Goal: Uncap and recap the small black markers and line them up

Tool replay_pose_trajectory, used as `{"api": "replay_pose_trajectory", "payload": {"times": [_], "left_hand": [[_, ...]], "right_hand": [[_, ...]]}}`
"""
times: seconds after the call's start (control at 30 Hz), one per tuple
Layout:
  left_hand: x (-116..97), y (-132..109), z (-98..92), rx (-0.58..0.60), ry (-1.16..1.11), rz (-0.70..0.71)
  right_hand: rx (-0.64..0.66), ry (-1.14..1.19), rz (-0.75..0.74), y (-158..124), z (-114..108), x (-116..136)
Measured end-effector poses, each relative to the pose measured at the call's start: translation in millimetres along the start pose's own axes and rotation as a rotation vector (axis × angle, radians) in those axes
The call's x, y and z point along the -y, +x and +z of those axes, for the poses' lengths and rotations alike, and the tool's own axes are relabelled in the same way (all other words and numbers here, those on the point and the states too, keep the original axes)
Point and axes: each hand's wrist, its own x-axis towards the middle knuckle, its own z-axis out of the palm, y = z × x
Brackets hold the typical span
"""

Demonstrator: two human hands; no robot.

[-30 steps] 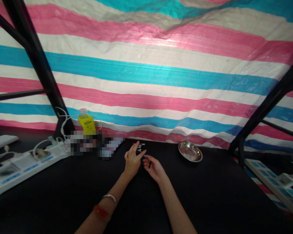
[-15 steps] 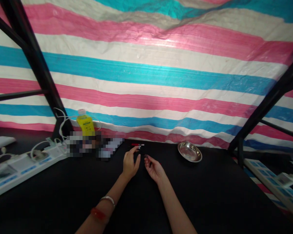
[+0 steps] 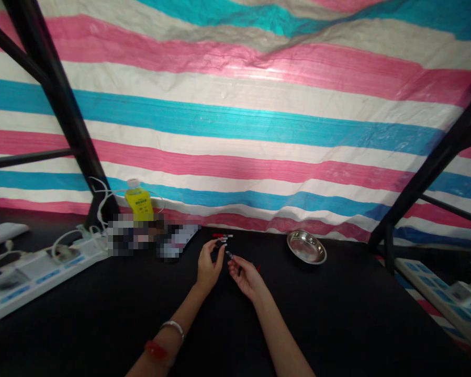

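Note:
My left hand (image 3: 209, 268) is closed in a pinch, thumb and fingertips around a small black piece (image 3: 220, 243). Just to its right, my right hand (image 3: 246, 276) pinches a small dark, silvery piece (image 3: 229, 255) between thumb and fingertips. The two pieces are close together; whether they touch or form one thing is unclear. Beyond my left fingertips, a slim red pen-like item (image 3: 220, 235) with a silvery end lies on the black table (image 3: 227, 324). A bit of something red (image 3: 259, 268) shows beside my right hand, mostly hidden by it.
A round metal dish (image 3: 306, 247) sits at the back right. At the back left are a bottle of yellow liquid (image 3: 138, 203), blurred-out items (image 3: 176, 243) and a white power strip (image 3: 35, 277) with cables. Black frame posts (image 3: 58, 110) and a striped sheet (image 3: 235, 125) stand behind.
My left thumb and fingers have drawn together around the black piece. My right fingertips have moved slightly left and down. A red bit now shows beside my right hand. The view has shifted slightly.

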Motion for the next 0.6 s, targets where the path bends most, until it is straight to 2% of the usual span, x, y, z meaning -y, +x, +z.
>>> {"api": "replay_pose_trajectory", "payload": {"times": [0.13, 0.2, 0.27, 0.37, 0.43, 0.6], "left_hand": [[-2, 4, -0.2, 0.038, 0.181, 0.15], [-3, 4, 0.6, 0.177, 0.225, 0.217], [-4, 4, 1.9, 0.379, 0.23, 0.261], [-5, 4, 3.6, 0.593, 0.273, 0.259], [-5, 4, 4.2, 0.633, 0.303, 0.233], [-6, 6, 4.0, 0.625, 0.291, 0.19]], "right_hand": [[-0.015, -0.011, -0.049, 2, -1, 2], [0.004, -0.022, -0.054, 2, -1, 1], [0.01, -0.029, -0.049, 3, -2, 0], [0.008, -0.033, -0.04, 4, -3, -1], [0.011, -0.048, -0.037, 5, -5, 1], [-0.014, -0.115, -0.084, 5, -10, 9]]}}
